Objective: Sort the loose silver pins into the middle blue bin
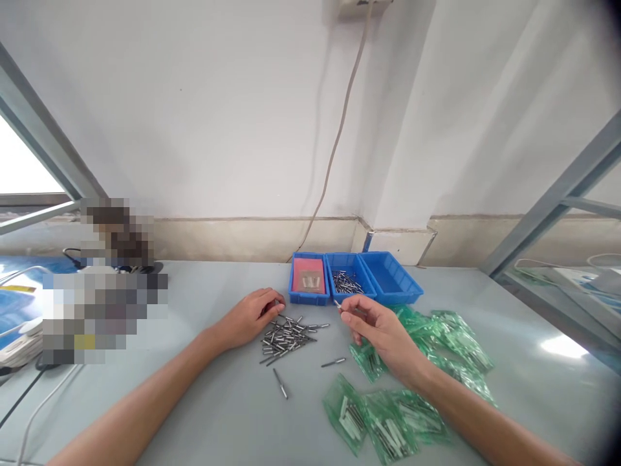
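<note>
In my right hand [376, 327], thumb and forefinger pinch a small metal pin [338, 305] just in front of the blue bins. My left hand [257, 310] rests on the table with curled fingers, at the upper left edge of a heap of slim metal pins [290, 338]. Whatever those fingers may hold is hidden. Each pin has a thin shaft and a thicker section. Two loose pins lie apart from the heap: one pin [333, 362] to its right, another pin [281, 383] nearer me. Under and beside my right hand lie green plastic bags [345, 414] with pins inside.
Three blue bins stand side by side at the back: the left bin [308, 299] holds a pink block with a clear packet, the middle bin [363, 272] pins, the right bin [391, 278] nothing visible. A blurred-out person [107, 298] is at far left. Grey frame bars [538, 200] flank the table.
</note>
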A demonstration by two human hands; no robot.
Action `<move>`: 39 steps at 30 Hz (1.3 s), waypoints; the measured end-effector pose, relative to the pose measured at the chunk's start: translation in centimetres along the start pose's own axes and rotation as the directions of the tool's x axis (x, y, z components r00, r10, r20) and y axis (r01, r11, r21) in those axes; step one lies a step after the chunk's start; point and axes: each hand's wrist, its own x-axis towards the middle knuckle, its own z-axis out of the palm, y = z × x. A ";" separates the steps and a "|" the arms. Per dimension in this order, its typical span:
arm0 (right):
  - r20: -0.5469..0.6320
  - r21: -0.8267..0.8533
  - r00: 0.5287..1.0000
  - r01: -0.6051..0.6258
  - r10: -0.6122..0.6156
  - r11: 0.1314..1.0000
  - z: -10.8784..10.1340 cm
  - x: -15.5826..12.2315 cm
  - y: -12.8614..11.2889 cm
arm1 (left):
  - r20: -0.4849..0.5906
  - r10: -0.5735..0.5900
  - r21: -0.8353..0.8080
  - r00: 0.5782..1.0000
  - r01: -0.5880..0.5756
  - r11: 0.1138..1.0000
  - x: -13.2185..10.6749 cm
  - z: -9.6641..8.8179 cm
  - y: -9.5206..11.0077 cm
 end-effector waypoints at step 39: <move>0.517 -0.641 0.797 0.602 -0.311 0.477 0.8 -1.6 0.4 | 0.000 0.014 0.020 1.000 -0.014 1.000 -0.2 0.1 0.0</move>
